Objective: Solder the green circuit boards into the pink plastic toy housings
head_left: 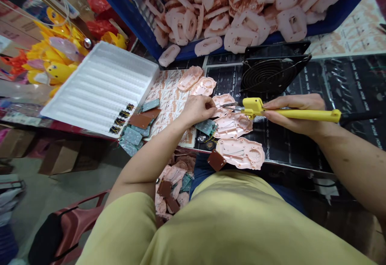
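White foam tray [99, 80] far L, wired parts [122, 117] at near end. Green PCBs [132, 135] adj. L hand [197, 110] at pink shells [240, 153], mid-bench; fingertips bunched, can't tell if gripping. Yellow soldering iron [307, 115], tip over shell, clamped in R hand [304, 128].

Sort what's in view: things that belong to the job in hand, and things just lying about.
Likely the job:
yellow tool in the right hand, left hand close to its tip
pink shells in a row by the hands
green circuit board beside the left hand

Apparently just lying about:
yellow toys, far left
red chair, lower left
cardboard box above the chair in view
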A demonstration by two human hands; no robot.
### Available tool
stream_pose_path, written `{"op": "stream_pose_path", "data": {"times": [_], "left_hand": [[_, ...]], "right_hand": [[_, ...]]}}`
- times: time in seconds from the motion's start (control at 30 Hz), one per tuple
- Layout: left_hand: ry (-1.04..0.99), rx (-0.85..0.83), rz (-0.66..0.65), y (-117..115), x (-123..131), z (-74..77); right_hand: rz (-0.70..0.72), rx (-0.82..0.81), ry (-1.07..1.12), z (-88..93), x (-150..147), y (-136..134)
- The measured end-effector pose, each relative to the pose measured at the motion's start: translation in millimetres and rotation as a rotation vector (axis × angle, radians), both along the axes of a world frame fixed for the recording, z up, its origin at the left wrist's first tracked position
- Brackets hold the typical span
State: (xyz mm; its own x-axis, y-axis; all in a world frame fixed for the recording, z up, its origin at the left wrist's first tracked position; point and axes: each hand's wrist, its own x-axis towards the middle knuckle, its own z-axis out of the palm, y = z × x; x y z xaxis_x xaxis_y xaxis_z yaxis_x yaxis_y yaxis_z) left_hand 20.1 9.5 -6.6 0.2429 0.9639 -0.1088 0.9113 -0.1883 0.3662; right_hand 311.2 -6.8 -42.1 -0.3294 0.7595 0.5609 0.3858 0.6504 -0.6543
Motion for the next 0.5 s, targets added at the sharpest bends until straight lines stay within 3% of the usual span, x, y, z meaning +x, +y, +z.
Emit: {"op": "stream_pose_path", "data": {"times": [0.37, 0.5], "left_hand": [[0.009, -0.033, 0.008, 1.2, 1.5, 2.1], [-0.013, -0.027, 0.018, 1.2, 1.3, 1.8]], "right_hand": [[0.061, 0.019, -0.026, 2.4, -2.0, 1.7], [0.018, 0.044, 0.038, 5.4, 1.8, -1.4]]}}
